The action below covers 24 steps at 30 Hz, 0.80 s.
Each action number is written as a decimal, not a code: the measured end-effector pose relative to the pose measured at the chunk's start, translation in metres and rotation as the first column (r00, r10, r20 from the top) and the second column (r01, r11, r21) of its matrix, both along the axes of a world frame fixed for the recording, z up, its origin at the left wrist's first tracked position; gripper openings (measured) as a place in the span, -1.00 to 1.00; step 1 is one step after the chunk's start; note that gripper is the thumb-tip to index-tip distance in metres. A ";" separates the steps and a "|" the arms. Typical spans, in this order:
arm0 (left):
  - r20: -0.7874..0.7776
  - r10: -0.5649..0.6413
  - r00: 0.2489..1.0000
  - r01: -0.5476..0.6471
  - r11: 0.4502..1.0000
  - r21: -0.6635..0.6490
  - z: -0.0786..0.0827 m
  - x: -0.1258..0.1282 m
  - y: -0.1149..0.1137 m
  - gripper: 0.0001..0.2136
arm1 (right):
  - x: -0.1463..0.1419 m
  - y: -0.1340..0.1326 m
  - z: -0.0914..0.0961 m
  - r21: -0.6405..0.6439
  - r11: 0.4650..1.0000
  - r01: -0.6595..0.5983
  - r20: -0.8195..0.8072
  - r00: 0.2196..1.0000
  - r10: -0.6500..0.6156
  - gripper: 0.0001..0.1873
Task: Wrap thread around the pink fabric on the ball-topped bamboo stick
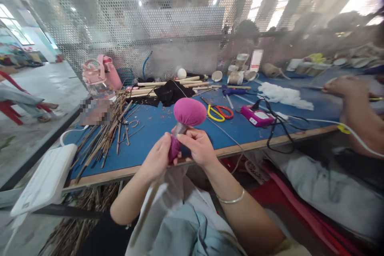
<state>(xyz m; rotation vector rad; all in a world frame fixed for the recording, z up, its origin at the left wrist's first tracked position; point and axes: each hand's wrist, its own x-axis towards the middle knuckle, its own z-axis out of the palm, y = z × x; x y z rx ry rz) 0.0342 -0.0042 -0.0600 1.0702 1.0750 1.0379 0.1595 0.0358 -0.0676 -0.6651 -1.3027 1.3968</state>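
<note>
A fabric-covered ball [190, 111] in bright pink sits at the top of a gathered cloth tail [174, 149], held over the front edge of the bench. A grey band, like tape [180, 129], is wrapped round the neck below the ball. My left hand [159, 153] has its fingers closed round the tail. My right hand [198, 144] pinches the grey band with thumb and fingers; some of those fingers are hidden behind it. Just beyond the ball lie scissors [220, 113] with one yellow and one red handle.
On the blue bench [156, 128] are dry twigs [105, 138], black cloth [172, 93], a blue glue gun [235, 91], a purple box with cables [257, 116] and white fluffy material [285, 95]. A white power strip [45, 180] hangs at left. A co-worker's arm [357, 104] is at right.
</note>
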 end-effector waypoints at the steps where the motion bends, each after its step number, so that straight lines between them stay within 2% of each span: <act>1: -0.087 0.105 0.991 -0.094 0.988 0.121 0.001 0.001 0.000 -0.57 | -0.002 0.001 0.001 0.026 0.999 0.032 0.031 0.999 -0.033 -0.48; 2: -0.138 0.172 0.975 -0.141 0.968 0.209 0.001 0.001 0.001 -0.61 | -0.004 0.002 0.002 0.059 0.997 0.057 0.063 0.996 -0.060 -0.48; 4: -0.146 0.220 0.964 -0.174 0.945 0.278 -0.001 0.000 0.004 -0.66 | -0.007 0.004 0.002 0.142 0.984 0.111 0.129 0.983 -0.129 -0.50; 6: -0.084 0.195 0.977 -0.172 0.958 0.230 -0.005 -0.002 0.008 -0.66 | -0.010 0.005 0.001 0.224 0.961 0.160 0.182 0.962 -0.203 -0.53; 8: 0.013 0.134 0.991 -0.134 0.981 0.142 -0.009 -0.005 0.011 -0.65 | -0.013 0.005 -0.003 0.275 0.948 0.158 0.212 0.952 -0.220 -0.56; 13: 0.170 0.044 0.984 -0.053 0.997 0.049 -0.008 -0.012 0.014 -0.65 | -0.013 0.004 -0.005 0.213 0.977 0.014 0.306 0.949 -0.080 -0.57; 15: 0.223 0.043 0.974 -0.046 0.999 0.007 -0.007 -0.015 0.015 -0.65 | -0.006 0.005 -0.002 0.231 0.973 0.020 0.364 0.925 -0.106 -0.65; 16: 0.254 0.049 0.966 -0.046 0.999 -0.017 -0.006 -0.017 0.015 -0.64 | -0.001 0.005 0.000 0.261 0.963 0.067 0.371 0.914 -0.164 -0.71; 18: 0.315 0.067 0.947 -0.055 0.997 -0.049 -0.007 -0.020 0.017 -0.62 | 0.010 0.005 0.004 0.300 0.922 0.246 0.319 0.885 -0.340 -0.65; 21: 0.361 0.066 0.930 -0.058 0.998 -0.032 -0.009 -0.023 0.017 -0.62 | 0.024 0.002 0.005 0.314 0.789 0.527 0.170 0.787 -0.593 -0.53; 23: 0.354 0.047 0.934 -0.044 0.999 -0.017 -0.009 -0.023 0.017 -0.63 | 0.026 -0.001 0.005 0.365 0.745 0.558 0.145 0.757 -0.637 -0.33; 24: 0.347 0.041 0.937 -0.037 0.999 -0.018 -0.010 -0.022 0.017 -0.63 | 0.024 -0.003 0.004 0.389 0.760 0.521 0.161 0.774 -0.613 -0.19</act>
